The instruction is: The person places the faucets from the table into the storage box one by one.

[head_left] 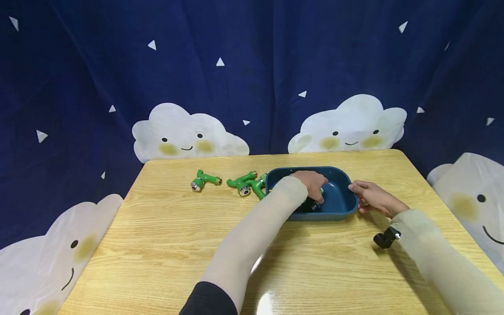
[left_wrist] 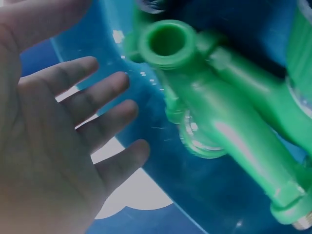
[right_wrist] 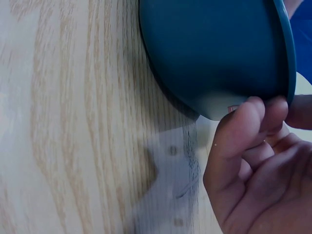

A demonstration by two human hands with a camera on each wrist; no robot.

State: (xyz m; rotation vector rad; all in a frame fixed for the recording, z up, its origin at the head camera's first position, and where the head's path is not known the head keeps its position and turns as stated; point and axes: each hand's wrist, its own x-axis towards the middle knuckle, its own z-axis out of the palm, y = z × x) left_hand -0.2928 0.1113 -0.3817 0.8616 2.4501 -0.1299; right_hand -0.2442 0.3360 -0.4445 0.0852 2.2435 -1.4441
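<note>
A blue plastic bin (head_left: 330,216) stands on the table, tilt not clear. My left hand (head_left: 312,183) reaches down into it from above. In the left wrist view, that hand's fingers (left_wrist: 105,92) are spread and fairly straight beside a green tap (left_wrist: 234,131), holding nothing. More green taps lie inside the bin, partly cut off or blurred. At the bin's right end, my right hand (head_left: 376,199) pinches the rim between thumb and fingers. The right wrist view shows the fingertips (right_wrist: 243,117) against the bin's outer wall (right_wrist: 219,58).
Left of the bin, two green taps lie close together: one tap (head_left: 244,183) and another tap (head_left: 257,186) touching or nearly touching the bin. A third tap (head_left: 204,178) lies farther left. A dark blue curtain (head_left: 252,87) hangs behind the wooden table (head_left: 157,245).
</note>
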